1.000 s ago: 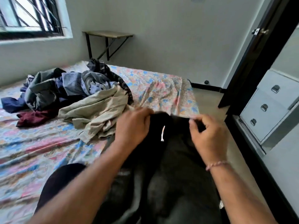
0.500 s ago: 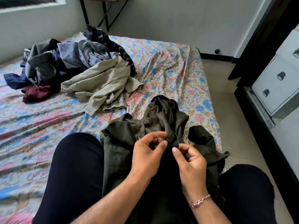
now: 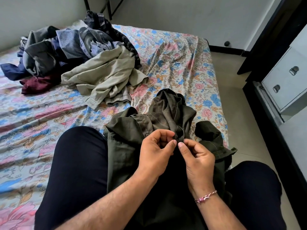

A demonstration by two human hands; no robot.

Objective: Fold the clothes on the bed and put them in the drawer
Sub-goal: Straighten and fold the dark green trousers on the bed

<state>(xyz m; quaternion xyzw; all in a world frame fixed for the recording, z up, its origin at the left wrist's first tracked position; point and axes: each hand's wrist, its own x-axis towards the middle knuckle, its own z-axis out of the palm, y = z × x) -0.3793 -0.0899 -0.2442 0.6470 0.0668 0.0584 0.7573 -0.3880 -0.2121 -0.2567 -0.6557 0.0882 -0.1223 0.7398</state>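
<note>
A dark olive shirt point(image 3: 126, 131) lies across my lap and the bed's near edge, its collar end bunched toward the far side. My left hand point(image 3: 156, 153) and my right hand point(image 3: 197, 155) meet at the shirt's front placket, each pinching the fabric between thumb and fingers. A pile of unfolded clothes point(image 3: 69, 52) sits at the far left of the bed, with a beige garment point(image 3: 106, 75) spread at its near side. The grey drawer unit point(image 3: 285, 80) stands at the right, its drawers closed.
The bed point(image 3: 179, 63) has a floral sheet. My legs in dark trousers flank the shirt. A strip of tiled floor point(image 3: 232, 103) runs between the bed and the drawer unit. A dark door frame point(image 3: 265, 34) rises at the right; a small table's legs show at the far wall.
The shirt has come down from in front of me onto my lap. Both hands moved from its top edge to the middle of its front, and my view tilted downward.
</note>
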